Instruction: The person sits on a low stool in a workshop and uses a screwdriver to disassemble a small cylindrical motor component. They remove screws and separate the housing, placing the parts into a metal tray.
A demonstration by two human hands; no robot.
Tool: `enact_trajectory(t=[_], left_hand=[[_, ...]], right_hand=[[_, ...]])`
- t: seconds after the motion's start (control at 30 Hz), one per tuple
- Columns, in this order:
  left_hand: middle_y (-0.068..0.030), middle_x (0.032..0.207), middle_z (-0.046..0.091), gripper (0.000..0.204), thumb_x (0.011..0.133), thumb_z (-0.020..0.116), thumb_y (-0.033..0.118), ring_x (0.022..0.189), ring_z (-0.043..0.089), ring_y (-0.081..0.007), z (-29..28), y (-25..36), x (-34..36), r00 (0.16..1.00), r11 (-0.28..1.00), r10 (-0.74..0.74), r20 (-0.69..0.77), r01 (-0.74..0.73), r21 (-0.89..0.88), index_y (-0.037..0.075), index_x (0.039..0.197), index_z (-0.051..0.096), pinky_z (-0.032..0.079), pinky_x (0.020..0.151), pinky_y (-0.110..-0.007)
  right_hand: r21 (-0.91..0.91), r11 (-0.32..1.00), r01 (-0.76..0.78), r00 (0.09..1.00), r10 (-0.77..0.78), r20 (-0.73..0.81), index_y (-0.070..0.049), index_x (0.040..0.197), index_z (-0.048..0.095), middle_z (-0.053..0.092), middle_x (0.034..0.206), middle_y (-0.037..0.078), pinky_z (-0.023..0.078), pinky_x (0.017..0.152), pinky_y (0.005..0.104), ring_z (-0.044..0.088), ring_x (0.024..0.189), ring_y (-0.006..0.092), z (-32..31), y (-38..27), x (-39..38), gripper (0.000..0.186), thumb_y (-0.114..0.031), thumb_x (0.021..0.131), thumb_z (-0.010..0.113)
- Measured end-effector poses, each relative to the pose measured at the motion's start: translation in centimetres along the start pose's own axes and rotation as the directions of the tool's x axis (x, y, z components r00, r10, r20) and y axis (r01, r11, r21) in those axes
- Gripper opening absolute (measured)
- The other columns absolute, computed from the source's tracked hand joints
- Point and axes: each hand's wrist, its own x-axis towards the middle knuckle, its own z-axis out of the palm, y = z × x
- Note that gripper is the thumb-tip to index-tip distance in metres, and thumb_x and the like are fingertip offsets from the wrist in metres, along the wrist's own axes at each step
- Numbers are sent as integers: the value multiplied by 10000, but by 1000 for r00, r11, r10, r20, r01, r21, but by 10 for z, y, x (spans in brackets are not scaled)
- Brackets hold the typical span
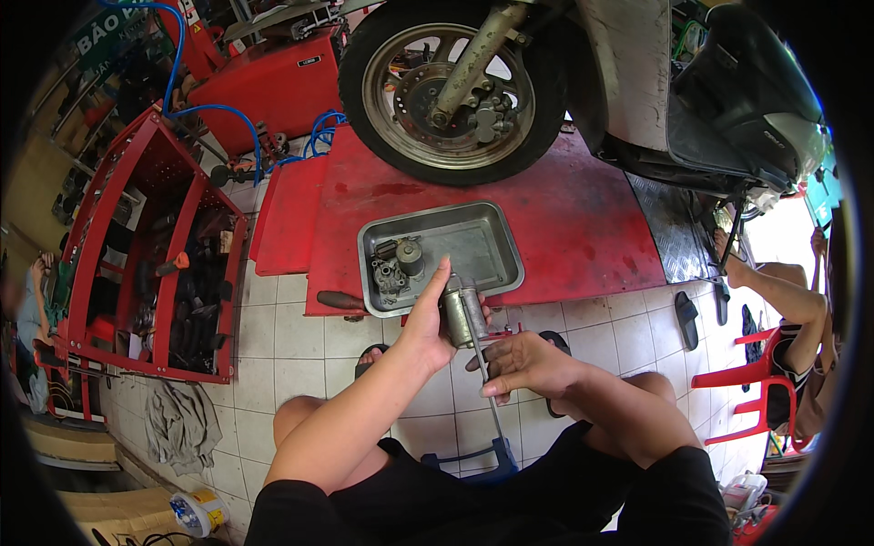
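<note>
My left hand point(431, 323) is wrapped round a grey cylindrical metal part point(465, 312) that looks like a small motor, held above the floor at the tray's near edge. Between the fingers of my right hand point(528, 366) runs a long thin metal rod point(484, 364). The rod's upper end meets the near end of the cylinder; its lower end reaches a blue piece point(496, 460) near my lap, and I cannot tell whether the two are joined. Just beyond my hands, a shallow metal tray point(510, 246) holds greasy metal parts point(393, 271) at its left side.
The tray rests on a red lift platform point(583, 227) under a motorbike's front wheel point(455, 100). A dark-handled tool point(340, 299) lies left of the tray. A red tool cart point(150, 264) stands left. At right, another person point(774, 296) is by a red plastic chair point(742, 382).
</note>
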Motion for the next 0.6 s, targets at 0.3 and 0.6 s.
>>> enact_trajectory(t=[0.3, 0.6], left_hand=[[-106, 846, 646, 609, 821, 668, 644, 772, 653, -257, -5, -2, 4, 1000, 1000, 8, 9, -8, 16, 53, 948, 595, 566, 729, -386], [-99, 825, 640, 609, 826, 660, 647, 767, 653, -256, -1, -3, 2, 1000, 1000, 7, 2, -7, 30, 56, 960, 588, 563, 721, -379]], right_hand=[[254, 967, 6, 1000, -11, 18, 63, 1187, 594, 703, 970, 103, 537, 759, 277, 700, 909, 192, 11, -8, -2, 366, -125, 898, 716], [68, 998, 10, 1000, -11, 7, 52, 1282, 537, 698, 1008, 138, 569, 809, 318, 694, 926, 212, 2, 0, 1, 420, -69, 906, 680]])
